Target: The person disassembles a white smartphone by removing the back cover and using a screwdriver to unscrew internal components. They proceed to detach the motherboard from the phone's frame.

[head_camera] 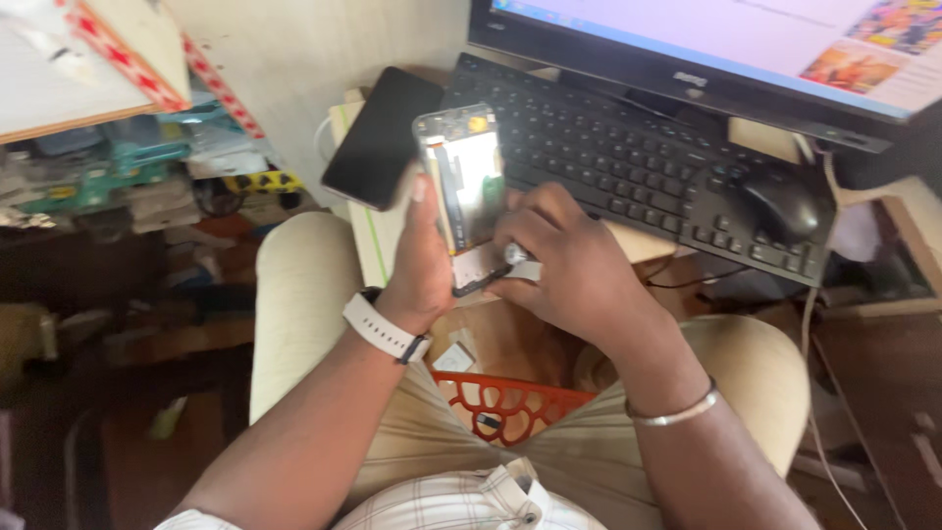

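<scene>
An opened phone point(461, 182) — back cover off, pale metal plate and yellow part exposed — stood upright above the lap, in front of the keyboard point(628, 162). The left hand point(420, 260) clasped its edge; the right hand point(564, 260) pinched a small silvery tool point(517, 255) at its lower end.

A single head-worn camera looks steeply down, close over the person's lap and hands, with the counter point(628, 240) edge, keyboard point(628, 157) and monitor point(706, 49) along the top.
</scene>
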